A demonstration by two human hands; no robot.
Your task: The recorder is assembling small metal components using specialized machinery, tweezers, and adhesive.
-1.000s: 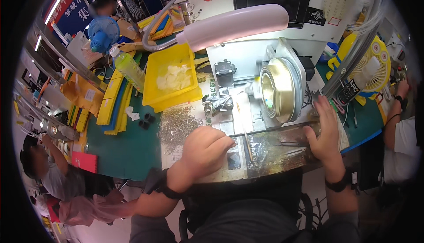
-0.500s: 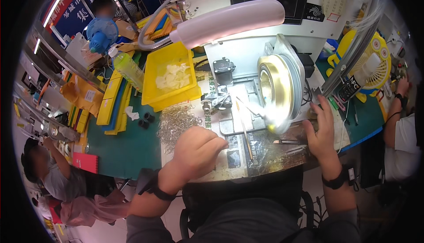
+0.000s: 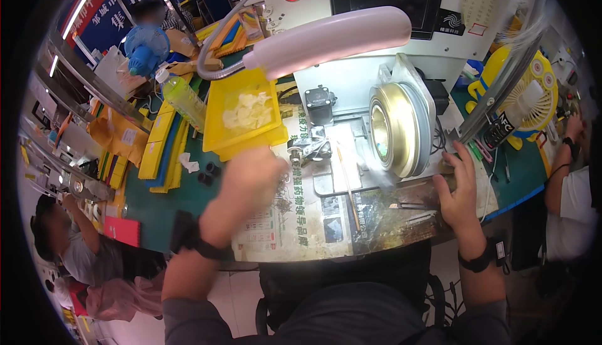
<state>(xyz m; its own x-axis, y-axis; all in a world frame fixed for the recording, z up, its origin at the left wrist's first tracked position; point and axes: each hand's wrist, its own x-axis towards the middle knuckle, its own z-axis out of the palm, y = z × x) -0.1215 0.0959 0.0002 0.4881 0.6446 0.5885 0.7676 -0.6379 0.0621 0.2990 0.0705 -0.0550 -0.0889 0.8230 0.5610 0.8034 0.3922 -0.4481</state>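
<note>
My left hand (image 3: 251,179) is smeared by motion above the newspaper (image 3: 260,231), just in front of a yellow tray (image 3: 216,121) that holds pale pieces. Whether it grips anything cannot be made out. It covers most of a heap of thin metal wire pieces (image 3: 284,202). With fingers spread, my right hand (image 3: 458,191) rests at the machine's right front and holds nothing. Between the hands stands a gold-rimmed wheel (image 3: 392,128), with a metal clamp fixture (image 3: 309,149) to its left. A thin brush-like stick (image 3: 348,188) lies on the plate before it.
A pink lamp (image 3: 332,37) hangs over the machine. At left are yellow and blue strips (image 3: 164,150), a bottle (image 3: 182,100) and small black cylinders (image 3: 209,174). Tweezers (image 3: 411,206) lie near the front edge. A yellow fan (image 3: 530,91) and another person's arm (image 3: 564,163) are at right.
My left hand has moved left and away from me, from the front of the fixture toward the yellow tray, over the wire heap. My right hand stays nearly in place.
</note>
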